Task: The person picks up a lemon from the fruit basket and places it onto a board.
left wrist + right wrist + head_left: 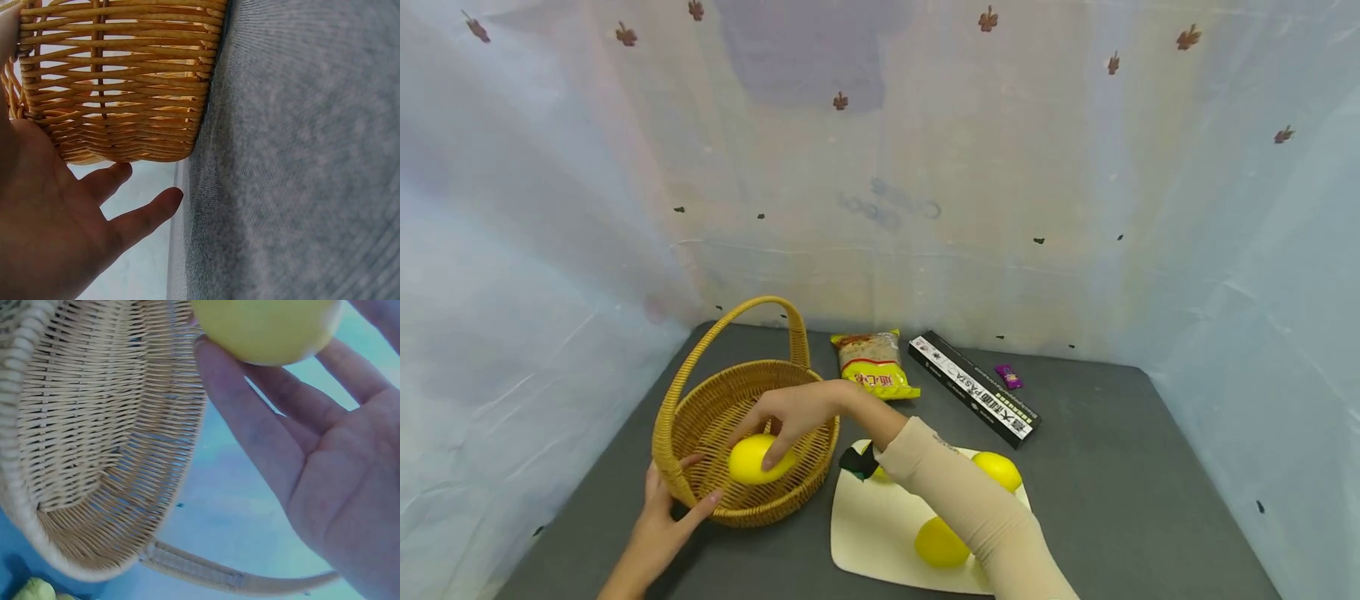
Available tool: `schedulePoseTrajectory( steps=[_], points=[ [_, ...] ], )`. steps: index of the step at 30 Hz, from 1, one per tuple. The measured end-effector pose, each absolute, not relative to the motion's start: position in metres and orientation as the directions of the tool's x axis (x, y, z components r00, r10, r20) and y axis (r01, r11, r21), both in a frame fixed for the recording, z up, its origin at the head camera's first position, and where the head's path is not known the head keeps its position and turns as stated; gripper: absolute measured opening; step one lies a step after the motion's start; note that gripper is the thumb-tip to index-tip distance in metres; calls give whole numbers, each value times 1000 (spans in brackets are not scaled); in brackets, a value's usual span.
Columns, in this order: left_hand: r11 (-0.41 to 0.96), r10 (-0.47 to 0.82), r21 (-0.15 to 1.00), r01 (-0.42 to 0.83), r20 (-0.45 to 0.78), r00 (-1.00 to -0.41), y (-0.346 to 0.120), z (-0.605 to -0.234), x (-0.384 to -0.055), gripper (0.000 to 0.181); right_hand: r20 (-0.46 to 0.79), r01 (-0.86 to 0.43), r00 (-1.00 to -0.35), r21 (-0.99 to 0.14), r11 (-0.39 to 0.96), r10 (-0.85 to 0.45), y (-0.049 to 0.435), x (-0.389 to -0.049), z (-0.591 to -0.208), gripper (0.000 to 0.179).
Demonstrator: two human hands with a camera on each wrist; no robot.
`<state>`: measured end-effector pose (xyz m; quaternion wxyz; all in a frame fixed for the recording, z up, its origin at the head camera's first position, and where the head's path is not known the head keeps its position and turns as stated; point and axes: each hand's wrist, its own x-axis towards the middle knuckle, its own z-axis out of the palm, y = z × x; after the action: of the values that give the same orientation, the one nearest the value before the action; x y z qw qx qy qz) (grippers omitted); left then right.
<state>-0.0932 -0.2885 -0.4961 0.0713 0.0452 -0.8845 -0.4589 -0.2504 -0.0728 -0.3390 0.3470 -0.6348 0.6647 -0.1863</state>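
My right hand (793, 417) pinches a yellow lemon (752, 460) between thumb and fingers, over the inside of a wicker basket (760, 512). In the right wrist view the lemon (269, 328) sits at the fingertips, level with the basket's rim. My left hand (662, 525) holds the basket's near left side beside the foot of its handle. The left wrist view shows the left palm (56, 219) against the woven wall (125, 81), with two fingers spread below it.
Right of the basket, a cream tray (872, 533) bears lemons (942, 543) and a dark green piece (857, 461), partly hidden by the right sleeve (977, 508). Behind lie a snack bag (872, 365), a long black pasta box (973, 387) and a small purple packet (1008, 376).
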Motion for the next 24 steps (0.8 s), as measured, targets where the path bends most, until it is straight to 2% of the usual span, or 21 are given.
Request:
schedulePoseTrajectory(
  steps=[7,10,18,24],
  points=[
    [587,-141,809,-8,93,-986,-290,-493,-92,67,-180,-660,98,-748,71,-979,-32,-225,-323,58],
    [585,-139,811,-12,86,-987,-290,-494,-92,67,-193,-664,94,-744,83,-977,-12,-215,-328,58],
    [574,-137,818,-29,61,-989,-291,-494,-93,68,-262,-640,9,-743,196,-965,30,-195,-350,55],
    [559,-139,827,-57,26,-990,-290,-495,-93,70,-279,-691,-78,-677,253,-957,52,-184,-372,53]
  ],
)
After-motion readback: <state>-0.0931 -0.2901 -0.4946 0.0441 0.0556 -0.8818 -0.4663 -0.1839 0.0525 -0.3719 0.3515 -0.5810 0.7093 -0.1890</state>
